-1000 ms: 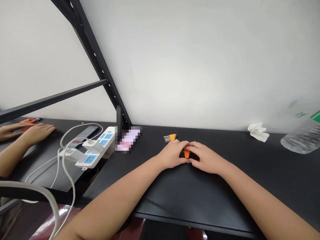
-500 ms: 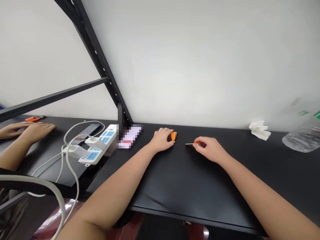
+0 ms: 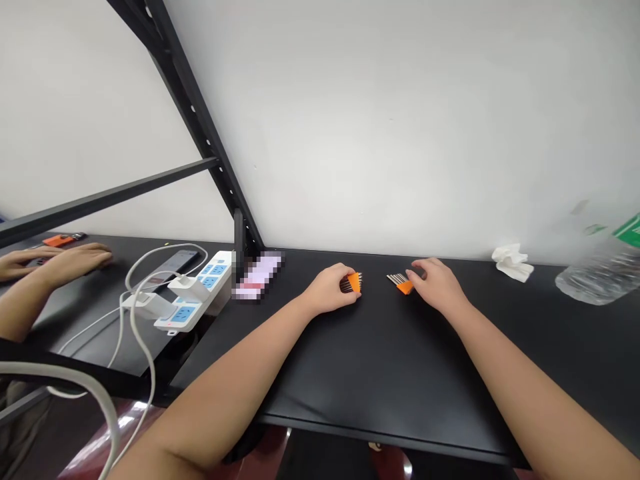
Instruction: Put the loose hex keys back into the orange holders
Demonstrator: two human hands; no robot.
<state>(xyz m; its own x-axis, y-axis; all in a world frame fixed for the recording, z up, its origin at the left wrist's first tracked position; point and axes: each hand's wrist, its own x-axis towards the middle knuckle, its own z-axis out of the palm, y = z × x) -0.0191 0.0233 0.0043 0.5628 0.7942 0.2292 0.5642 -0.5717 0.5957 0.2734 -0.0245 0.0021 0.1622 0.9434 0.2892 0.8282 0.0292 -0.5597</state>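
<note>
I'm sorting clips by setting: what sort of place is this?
Probably a shared indoor workspace: a black tabletop set against a wall, a white power strip with chargers plugged in, and another person's hand over the neighbouring black surface.

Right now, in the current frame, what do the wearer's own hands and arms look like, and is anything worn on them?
The left hand and right hand are ungloved, with no ring visible. The left forearm and right forearm show no sleeve, watch or bracelet. Fine markings are too small to tell.
</note>
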